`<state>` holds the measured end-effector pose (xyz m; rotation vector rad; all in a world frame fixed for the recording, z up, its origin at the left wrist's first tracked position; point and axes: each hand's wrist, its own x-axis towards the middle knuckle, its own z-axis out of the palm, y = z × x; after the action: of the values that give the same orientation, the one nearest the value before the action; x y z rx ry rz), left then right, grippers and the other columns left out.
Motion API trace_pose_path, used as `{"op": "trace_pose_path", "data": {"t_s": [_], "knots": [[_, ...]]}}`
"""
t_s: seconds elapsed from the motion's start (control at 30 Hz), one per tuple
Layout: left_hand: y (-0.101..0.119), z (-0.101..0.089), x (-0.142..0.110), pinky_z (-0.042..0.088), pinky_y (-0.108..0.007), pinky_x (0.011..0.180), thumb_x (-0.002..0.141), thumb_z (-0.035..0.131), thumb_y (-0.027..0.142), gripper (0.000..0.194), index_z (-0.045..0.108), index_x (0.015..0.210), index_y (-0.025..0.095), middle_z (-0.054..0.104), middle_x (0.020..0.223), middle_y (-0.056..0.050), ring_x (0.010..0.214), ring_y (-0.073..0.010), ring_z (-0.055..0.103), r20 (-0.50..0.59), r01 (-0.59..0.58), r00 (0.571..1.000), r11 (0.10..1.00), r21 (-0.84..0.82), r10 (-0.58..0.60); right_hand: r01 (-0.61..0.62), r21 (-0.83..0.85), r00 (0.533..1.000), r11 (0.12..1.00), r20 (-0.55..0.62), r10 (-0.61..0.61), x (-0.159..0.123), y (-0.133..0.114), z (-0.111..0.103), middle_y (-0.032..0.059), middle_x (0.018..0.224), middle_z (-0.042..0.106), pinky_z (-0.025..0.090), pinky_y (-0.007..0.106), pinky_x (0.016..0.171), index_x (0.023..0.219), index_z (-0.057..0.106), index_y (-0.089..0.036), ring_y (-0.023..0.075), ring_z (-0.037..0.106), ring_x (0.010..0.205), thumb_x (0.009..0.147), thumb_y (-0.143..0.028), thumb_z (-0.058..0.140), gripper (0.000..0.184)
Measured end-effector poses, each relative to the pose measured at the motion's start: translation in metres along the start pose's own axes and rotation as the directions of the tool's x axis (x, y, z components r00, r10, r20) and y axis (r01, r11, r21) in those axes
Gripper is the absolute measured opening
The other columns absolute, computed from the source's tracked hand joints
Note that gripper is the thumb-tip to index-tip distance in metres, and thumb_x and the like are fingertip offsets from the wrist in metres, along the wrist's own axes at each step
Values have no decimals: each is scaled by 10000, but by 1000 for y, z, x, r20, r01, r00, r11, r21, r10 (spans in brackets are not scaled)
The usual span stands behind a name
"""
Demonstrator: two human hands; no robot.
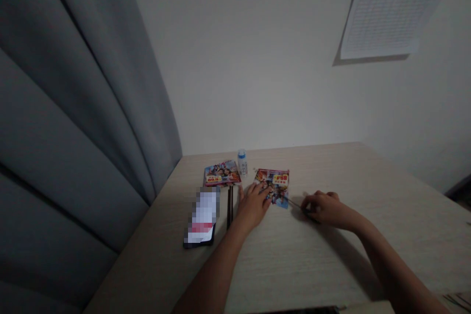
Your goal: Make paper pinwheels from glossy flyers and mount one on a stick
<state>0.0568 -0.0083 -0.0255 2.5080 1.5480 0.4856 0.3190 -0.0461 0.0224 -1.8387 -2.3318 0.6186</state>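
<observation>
Two leaflets (222, 175), two dark sticks (229, 208), one bottle (242, 163), one phone (202, 217).
Left hand (253, 204), fingers spread, covers the right leaflet (279, 184); right hand (326, 208) grips a slim tool (294, 203); surface (375, 186) extends rightward.

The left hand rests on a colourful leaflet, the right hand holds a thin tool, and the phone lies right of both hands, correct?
Not quite: the head view shows the phone left of the left hand, which rests on a colourful leaflet; the right hand holds a thin tool.

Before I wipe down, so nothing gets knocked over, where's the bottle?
In the head view, the bottle stands near the wall, between the left leaflet and the right leaflet, beyond the left hand.
</observation>
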Motion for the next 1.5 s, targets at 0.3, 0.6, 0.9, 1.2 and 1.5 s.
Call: {"op": "trace_pose_path", "data": {"t_s": [0.3, 0.6, 0.9, 1.2, 1.5], "knots": [[3, -14, -4, 126, -707, 1165, 950, 534, 412, 432, 529, 1382, 405, 506, 1491, -7, 1394, -287, 394, 95, -38, 995, 999, -23, 40, -71, 117, 958, 991, -270, 101, 26, 34, -23, 30, 897, 776, 382, 437, 900, 1050, 739, -308, 265, 689, 890, 826, -517, 613, 331], [4, -26, -8, 165, -729, 1133, 925, 582, 398, 433, 553, 1357, 388, 514, 1473, -45, 1390, -301, 398, 168, -88, 982, 996, -18, 90, -189, -53, 885, 981, -441, 147, 82, 35, -2, 85, 980, 768, 302, 467, 934, 1215, 650, -268, 294, 616, 1064, 904, -424, 564, 358], [6, -25, -4, 273, -620, 1156, 949, 543, 427, 498, 508, 1413, 250, 468, 1505, -109, 1389, -308, 401, 54, -60, 997, 996, 59, 57, -228, -291, 927, 929, -358, 116, 106, 19, -2, 124, 1063, 734, 224, 541, 963, 1081, 761, -302, 331, 537, 1110, 900, -317, 526, 297], [-3, -6, -6, 93, -716, 1171, 943, 521, 530, 491, 516, 1401, 354, 484, 1508, -45, 1400, -322, 377, 43, -66, 997, 997, 38, 65, -125, -294, 923, 947, -386, 2, 100, 6, 0, 162, 1194, 673, 318, 536, 956, 1177, 727, -268, 337, 518, 1139, 940, -264, 466, 353], [-10, -7, -12, 13, -676, 1192, 950, 494, 555, 530, 484, 1438, 346, 423, 1560, -60, 1452, -308, 331, 37, -46, 998, 998, 38, 44, 389, -250, 854, 887, -262, -448, 93, -14, 36, 76, 1321, 630, 351, 465, 1027, 1325, 614, -319, 267, 535, 1197, 990, -291, 486, 359]]}}
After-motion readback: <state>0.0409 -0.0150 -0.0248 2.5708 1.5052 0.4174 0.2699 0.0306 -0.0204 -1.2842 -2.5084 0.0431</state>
